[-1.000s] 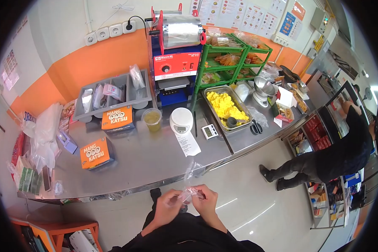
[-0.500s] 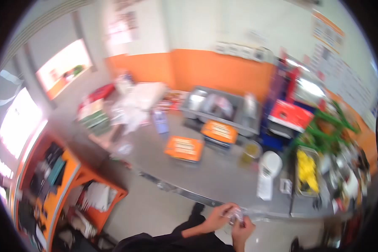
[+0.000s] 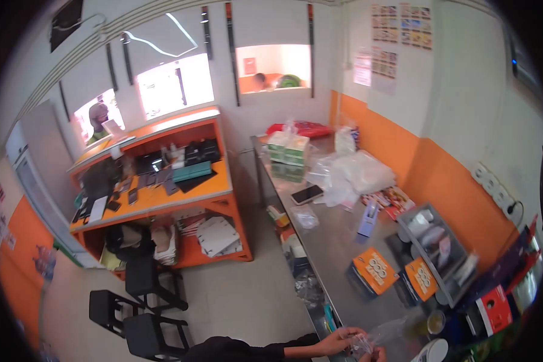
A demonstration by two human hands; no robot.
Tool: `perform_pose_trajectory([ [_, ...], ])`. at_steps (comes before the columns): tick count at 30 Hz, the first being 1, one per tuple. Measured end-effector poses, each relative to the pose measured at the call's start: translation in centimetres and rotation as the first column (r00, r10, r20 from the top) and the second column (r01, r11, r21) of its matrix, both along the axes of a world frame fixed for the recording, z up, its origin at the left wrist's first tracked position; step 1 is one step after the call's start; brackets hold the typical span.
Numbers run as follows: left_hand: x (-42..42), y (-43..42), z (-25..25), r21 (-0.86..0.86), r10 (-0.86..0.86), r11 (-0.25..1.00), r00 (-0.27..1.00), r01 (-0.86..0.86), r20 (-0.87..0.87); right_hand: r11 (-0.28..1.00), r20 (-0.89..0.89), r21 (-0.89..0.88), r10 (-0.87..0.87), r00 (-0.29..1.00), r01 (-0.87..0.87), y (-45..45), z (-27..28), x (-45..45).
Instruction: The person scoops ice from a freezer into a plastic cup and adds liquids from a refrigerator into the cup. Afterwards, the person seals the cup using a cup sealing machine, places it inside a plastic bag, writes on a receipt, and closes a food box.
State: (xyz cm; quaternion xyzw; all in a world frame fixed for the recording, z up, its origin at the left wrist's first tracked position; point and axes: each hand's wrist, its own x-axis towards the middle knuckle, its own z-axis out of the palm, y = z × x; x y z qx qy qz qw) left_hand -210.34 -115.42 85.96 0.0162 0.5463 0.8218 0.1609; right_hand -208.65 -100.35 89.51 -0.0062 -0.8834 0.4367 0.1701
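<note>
At the lower right of this tilted, wide view, a person's left hand (image 3: 342,339) closes its fingers on a crumpled clear plastic bag (image 3: 363,345). The right hand (image 3: 377,355), partly cut off by the lower edge, also appears curled onto the film. Both hands hold the bag close together near the edge of a long steel worktop (image 3: 329,262), a grip that likely keeps such limp plastic under control.

Just beyond them stand a cup (image 3: 435,323) of yellowish contents and a round white scale (image 3: 431,351), half out of view. Two orange boxes printed "Mang Katsu", one nearer the worktop's edge (image 3: 374,270) and one beside the tray (image 3: 420,279), sit within easy reach. The grey tray (image 3: 426,256) has compartments, probably to keep its packets sorted. White plastic bags (image 3: 365,171) lie heaped against the wall, perhaps as stored supplies; a dark phone (image 3: 306,194) lies near them.
</note>
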Motion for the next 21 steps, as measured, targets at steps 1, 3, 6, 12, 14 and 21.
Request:
perform_pose_trajectory([
  [1,0.3,-0.2,-0.5,-0.063,0.009,0.998,0.999,-0.013,-0.052,1.0,0.025,0.028,0.008,1.0,-0.009,0.1,-1.2,-0.7],
  [3,1.6,0.1,-1.8,0.008,0.096,0.995,0.989,-0.096,-0.109,0.996,0.107,0.073,0.04,0.993,-0.048,-0.6,-1.3,-1.5],
  [6,3.1,-0.8,0.7,-0.122,0.32,0.909,0.855,-0.399,-0.408,0.968,0.204,0.188,0.127,0.971,-0.166,-3.2,0.9,-2.5],
  [12,3.1,-6.7,-0.1,-0.22,0.561,0.8,0.826,-0.558,-0.054,0.937,0.242,0.097,0.305,0.921,-0.335,-8.3,3.2,-0.2],
  [14,2.9,-7.4,0.4,-0.315,0.579,0.724,0.789,-0.614,-0.207,0.914,0.157,0.221,0.312,0.937,-0.341,-10.1,2.0,1.4],
  [21,2.6,-11.0,1.5,-0.437,0.453,0.598,0.733,-0.672,-0.507,0.957,-0.067,-0.124,0.255,0.965,-0.261,-12.6,0.7,2.0],
])
